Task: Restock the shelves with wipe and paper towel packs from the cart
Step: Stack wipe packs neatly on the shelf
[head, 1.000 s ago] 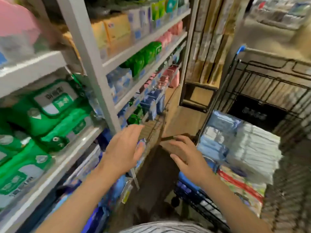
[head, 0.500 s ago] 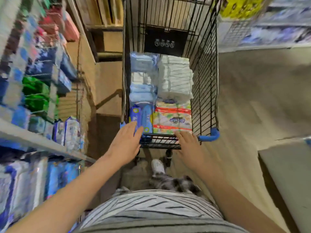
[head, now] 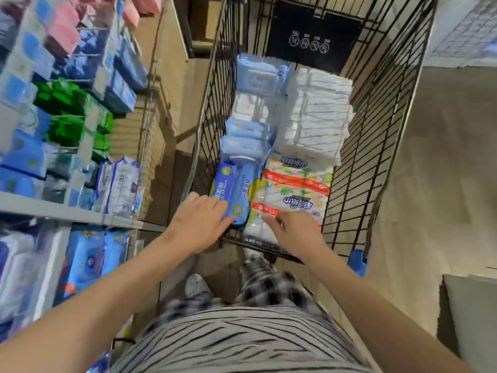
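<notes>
Shelves (head: 67,214) fill my nine o'clock, and the cart (head: 371,146) stands at twelve. Inside it, the towel pack (head: 293,189) lies at three o'clock of the blue wipes (head: 236,189). My left hand (head: 199,224) rests flat on the wipes and my right hand (head: 295,232) flat on the towels, neither gripping.

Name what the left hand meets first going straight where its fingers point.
Likely the blue wipe packs at the cart's near left corner; fingertips of the left hand look about touching them.
</notes>
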